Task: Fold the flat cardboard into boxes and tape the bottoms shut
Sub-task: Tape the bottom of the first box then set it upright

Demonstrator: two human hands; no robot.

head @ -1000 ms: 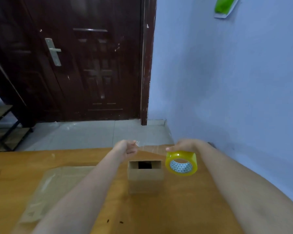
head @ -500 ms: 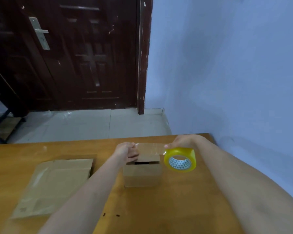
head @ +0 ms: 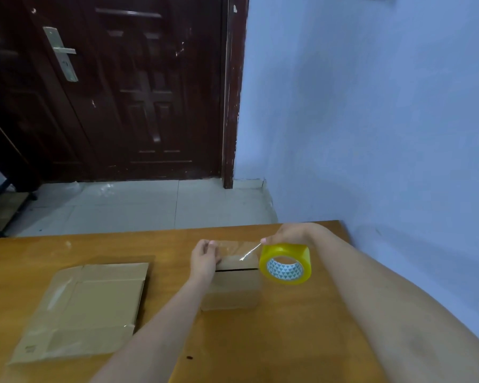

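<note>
Nearest, two bare forearms cut off by the bottom edge, reaching out over the wooden table (head: 288, 341). Toward the table's left edge, flat cardboard (head: 86, 308), creased, with glossy tape strips, its print too small to read. Near the middle toward the far edge, a small brown box (head: 233, 288), upright, top flaps nearly closed with a dark slit between them; left side hidden behind the wrist. Left hand (head: 205, 258) at the box's top left, fingers curled, pinching the end of the clear tape (head: 238, 248). Right hand (head: 291, 234) gripping from above a yellow roll (head: 285, 265), white triangle-patterned core, just beside the box's right top corner. Thin, shiny film stretched between the hands over the box; contact with the flaps unclear. Beyond the far edge, tiled floor, dark panelled door (head: 138, 87), blue wall (head: 371, 120).
</note>
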